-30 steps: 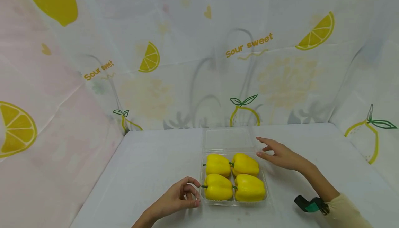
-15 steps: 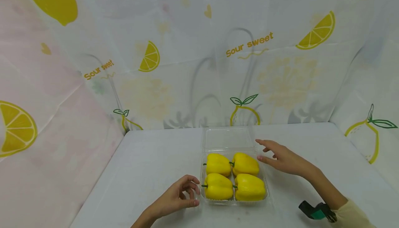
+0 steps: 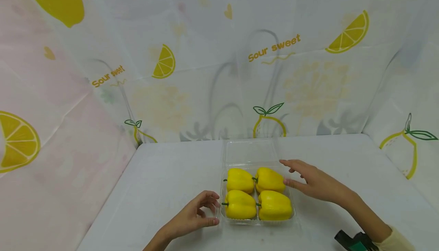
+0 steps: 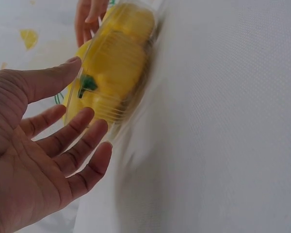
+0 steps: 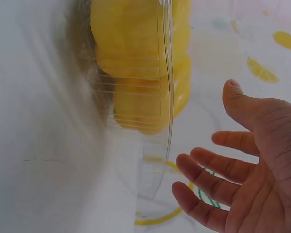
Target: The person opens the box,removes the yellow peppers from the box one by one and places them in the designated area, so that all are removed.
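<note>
Several yellow bell peppers with green stems lie in two rows inside a clear plastic clamshell box. Its lid is folded back flat behind them. My left hand is at the box's left wall, fingers loosely bent and holding nothing. In the left wrist view its fingertips overlap the ribbed wall near a stem. By the back right corner my right hand reaches in with fingers extended, its thumb tip close to the rear right pepper. The right wrist view shows this palm facing the box, nothing held.
The box stands on a white table. Behind and beside it hangs a lemon-printed cloth. A black and green device sits at the right wrist, beside a cream sleeve.
My right hand has come slightly nearer to me along the box's right side, its wrist device shifting right and down. The left hand has barely moved, and the box and peppers stay put.
</note>
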The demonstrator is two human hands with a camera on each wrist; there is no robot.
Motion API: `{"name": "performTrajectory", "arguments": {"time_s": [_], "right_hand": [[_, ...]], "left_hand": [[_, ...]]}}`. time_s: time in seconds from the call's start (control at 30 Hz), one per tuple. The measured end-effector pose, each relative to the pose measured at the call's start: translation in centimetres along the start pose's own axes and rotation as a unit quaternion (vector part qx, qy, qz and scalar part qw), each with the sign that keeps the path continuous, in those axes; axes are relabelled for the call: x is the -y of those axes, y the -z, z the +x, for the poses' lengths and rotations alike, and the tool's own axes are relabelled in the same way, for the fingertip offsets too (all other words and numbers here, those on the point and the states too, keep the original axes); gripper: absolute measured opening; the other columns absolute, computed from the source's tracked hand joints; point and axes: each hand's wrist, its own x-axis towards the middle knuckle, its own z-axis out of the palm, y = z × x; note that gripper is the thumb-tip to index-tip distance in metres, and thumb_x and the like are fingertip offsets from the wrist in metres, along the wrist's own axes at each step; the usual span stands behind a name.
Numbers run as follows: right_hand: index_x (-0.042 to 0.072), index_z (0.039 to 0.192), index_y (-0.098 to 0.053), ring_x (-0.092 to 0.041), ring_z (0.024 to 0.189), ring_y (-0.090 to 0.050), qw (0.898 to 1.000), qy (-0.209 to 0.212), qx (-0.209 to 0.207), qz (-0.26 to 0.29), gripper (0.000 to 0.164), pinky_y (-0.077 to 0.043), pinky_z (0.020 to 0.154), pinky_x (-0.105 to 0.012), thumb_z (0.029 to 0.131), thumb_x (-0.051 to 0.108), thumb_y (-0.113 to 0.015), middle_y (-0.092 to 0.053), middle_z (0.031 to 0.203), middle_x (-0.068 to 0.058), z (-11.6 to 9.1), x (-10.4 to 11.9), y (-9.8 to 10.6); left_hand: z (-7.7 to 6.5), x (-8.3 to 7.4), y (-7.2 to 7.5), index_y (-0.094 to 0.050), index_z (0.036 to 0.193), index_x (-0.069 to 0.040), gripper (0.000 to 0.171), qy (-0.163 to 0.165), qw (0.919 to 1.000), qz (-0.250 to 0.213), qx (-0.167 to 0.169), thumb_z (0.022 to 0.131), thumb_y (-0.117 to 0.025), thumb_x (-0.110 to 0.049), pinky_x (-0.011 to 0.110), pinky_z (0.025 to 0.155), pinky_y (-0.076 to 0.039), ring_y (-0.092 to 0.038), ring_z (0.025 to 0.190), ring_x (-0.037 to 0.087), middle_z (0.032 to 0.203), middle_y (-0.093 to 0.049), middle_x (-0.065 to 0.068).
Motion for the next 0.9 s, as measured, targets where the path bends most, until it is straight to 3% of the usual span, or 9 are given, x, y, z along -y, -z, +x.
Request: {"name": "performTrajectory", "arguments": {"time_s": [0.33, 0.6, 0.9], "right_hand": [[0.015, 0.145, -0.047, -0.023, 0.109, -0.059, 0.999, 0.037, 0.001, -0.021, 0.064, -0.053, 0.085, -0.047, 0.095, 0.053, -0.058, -0.054, 0.137, -0.009, -1.1, 0.8, -0.3], [0.018, 0.144, -0.049, -0.015, 0.107, -0.059, 0.999, 0.024, 0.005, -0.042, 0.066, -0.052, 0.088, -0.044, 0.093, 0.059, -0.057, -0.054, 0.138, 0.001, -1.5, 1.5, -0.7], [0.019, 0.143, -0.051, -0.01, 0.101, -0.058, 0.997, 0.061, 0.013, -0.045, 0.065, -0.052, 0.083, -0.037, 0.093, 0.058, -0.057, -0.057, 0.133, 0.002, -2.1, 2.2, -1.1]], "left_hand": [[0.0, 0.2, 0.2, -0.048, 0.133, -0.014, 0.054, -0.003, 0.9999, 0.016, 0.0, 0.088, -0.077, -0.02, 0.034, 0.085, -0.05, -0.054, 0.113, 0.032, 0.123, -0.057, 0.009], [-0.1, 0.5, 0.4, -0.047, 0.135, -0.017, 0.057, -0.001, 0.9995, 0.03, 0.002, 0.088, -0.077, -0.024, 0.034, 0.088, -0.049, -0.052, 0.117, 0.03, 0.128, -0.056, 0.005], [-0.1, 0.7, 0.5, -0.046, 0.136, -0.019, 0.059, -0.005, 0.9995, 0.03, 0.003, 0.087, -0.078, -0.023, 0.034, 0.087, -0.049, -0.053, 0.118, 0.029, 0.129, -0.056, 0.004]]}}
